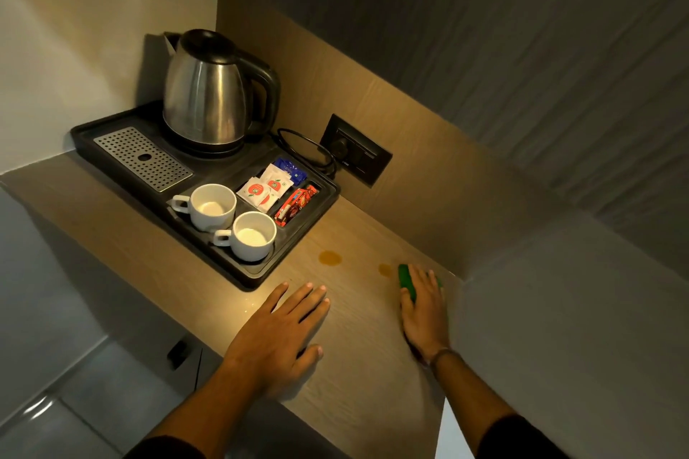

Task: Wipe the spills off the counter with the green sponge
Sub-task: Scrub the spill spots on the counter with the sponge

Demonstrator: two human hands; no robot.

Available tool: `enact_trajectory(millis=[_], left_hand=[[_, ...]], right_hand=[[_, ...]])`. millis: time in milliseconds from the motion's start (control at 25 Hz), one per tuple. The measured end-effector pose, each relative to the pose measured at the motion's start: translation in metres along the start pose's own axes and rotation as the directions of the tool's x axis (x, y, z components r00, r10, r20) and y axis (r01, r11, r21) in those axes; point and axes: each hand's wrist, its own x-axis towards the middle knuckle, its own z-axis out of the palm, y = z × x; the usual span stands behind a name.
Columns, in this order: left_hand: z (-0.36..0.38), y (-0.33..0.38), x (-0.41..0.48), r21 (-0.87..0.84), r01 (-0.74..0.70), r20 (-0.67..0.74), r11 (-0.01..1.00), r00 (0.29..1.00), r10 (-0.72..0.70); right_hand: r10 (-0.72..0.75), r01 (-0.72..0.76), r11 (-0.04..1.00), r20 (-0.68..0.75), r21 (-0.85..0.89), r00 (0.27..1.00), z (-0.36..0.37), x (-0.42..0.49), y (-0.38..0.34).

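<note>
On the wooden counter (358,365) lie two amber spills: a larger round one (330,258) beside the tray and a smaller one (384,269) right of it. The green sponge (407,281) rests on the counter just right of the smaller spill, touching its edge. My right hand (423,313) lies on top of the sponge and covers most of it. My left hand (283,335) presses flat on the counter, palm down, fingers spread, holding nothing, a little below the larger spill.
A black tray (257,274) at the back left carries a steel kettle (208,93), two white cups (212,207), sachets and a drip grate. A wall socket (356,149) with the kettle's cord sits on the back panel. A wall closes the counter's right end.
</note>
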Motion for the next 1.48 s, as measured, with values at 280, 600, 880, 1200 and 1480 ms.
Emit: enact_trajectory(millis=[280, 600, 880, 1200, 1480], left_hand=[[0.0, 0.001, 0.0, 0.011, 0.01, -0.011, 1.0, 1.0, -0.01], [-0.001, 0.001, -0.001, -0.008, 0.019, 0.007, 1.0, 1.0, -0.019], [-0.002, 0.001, -0.001, -0.015, 0.017, 0.017, 1.0, 1.0, -0.017], [-0.001, 0.001, 0.0, 0.007, 0.013, 0.014, 1.0, 1.0, -0.013], [-0.004, 0.002, 0.0, 0.022, 0.011, 0.015, 1.0, 1.0, -0.011]], right_hand=[[-0.033, 0.033, 0.999, -0.014, 0.001, 0.999, -0.008, 0.006, 0.019], [-0.253, 0.247, 0.966, 0.074, 0.076, 0.965, -0.002, -0.003, 0.026], [-0.428, 0.421, 0.903, 0.218, 0.081, 0.877, 0.021, 0.015, -0.023], [-0.424, 0.423, 0.904, 0.243, 0.058, 0.872, 0.043, 0.051, -0.077], [-0.43, 0.433, 0.9, 0.24, 0.046, 0.87, 0.034, 0.065, -0.061]])
